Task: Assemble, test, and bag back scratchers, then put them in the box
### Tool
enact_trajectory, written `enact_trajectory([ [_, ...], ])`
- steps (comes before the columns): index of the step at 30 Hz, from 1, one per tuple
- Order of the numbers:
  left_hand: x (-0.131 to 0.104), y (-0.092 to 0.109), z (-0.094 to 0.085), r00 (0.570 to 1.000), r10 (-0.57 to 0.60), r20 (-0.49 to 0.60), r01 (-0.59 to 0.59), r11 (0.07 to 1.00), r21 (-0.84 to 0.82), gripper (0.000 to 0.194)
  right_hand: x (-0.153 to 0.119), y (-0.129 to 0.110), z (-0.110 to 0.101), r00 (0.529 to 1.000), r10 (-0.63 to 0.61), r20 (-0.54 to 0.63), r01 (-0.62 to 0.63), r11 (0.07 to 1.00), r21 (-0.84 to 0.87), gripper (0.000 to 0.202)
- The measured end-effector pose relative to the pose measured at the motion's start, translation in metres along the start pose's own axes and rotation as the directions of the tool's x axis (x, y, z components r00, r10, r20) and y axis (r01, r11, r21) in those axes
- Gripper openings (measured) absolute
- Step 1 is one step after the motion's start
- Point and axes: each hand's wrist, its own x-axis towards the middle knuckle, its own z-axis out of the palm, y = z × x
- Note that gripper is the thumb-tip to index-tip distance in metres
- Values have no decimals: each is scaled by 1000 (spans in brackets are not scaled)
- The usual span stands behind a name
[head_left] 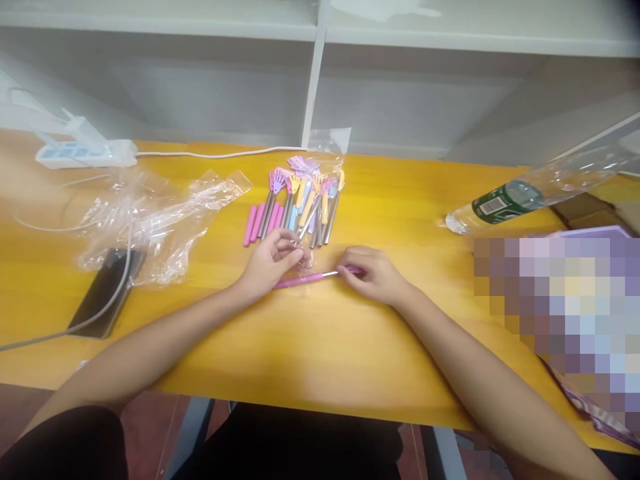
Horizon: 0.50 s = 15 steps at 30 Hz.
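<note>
A small back scratcher with a pink handle [306,279] and a thin metal rod lies low across the table in front of me. My right hand [370,273] is closed around its right end, hiding most of that end. Above the handle's left part, my left hand [277,261] has its fingers curled against a clear plastic sleeve [304,261]. Just beyond my hands lies a pile of similar back scratchers [295,200], with pink, purple, orange and blue hand-shaped ends and metal rods. Part of a clear bag [330,143] lies at the pile's far side.
Crumpled clear plastic bags [170,227] and a dark phone [105,293] lie to the left, with a cable over the phone. A white power strip [85,153] sits behind. To the right are a lying plastic bottle [507,202] and a blurred-out purple item [590,307].
</note>
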Motion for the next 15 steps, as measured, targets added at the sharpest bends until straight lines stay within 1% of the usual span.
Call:
enact_trajectory([
  [3, -2, -6, -5, 999, 36, 25, -36, 999, 7, 41, 3, -1, 1, 999, -18, 40, 20, 998, -56, 12],
  [8, -5, -10, -9, 997, 75, 17, -76, 997, 21, 48, 5, -2, -1, 999, -21, 38, 24, 997, -75, 10],
  [11, -8, -15, -8, 994, 87, 72, -88, 996, 6, 48, 5, -3, -3, 999, -13, 52, 16, 998, -68, 8],
  [13, -10, -17, -8, 986, 114, 121, -119, 992, 38, 39, 5, -3, -4, 998, -14, 62, 18, 998, -67, 9],
  [15, -12, -16, -7, 973, 146, 180, -170, 977, 128, 24, 4, -4, -4, 999, -23, 48, 26, 997, -72, 16],
])
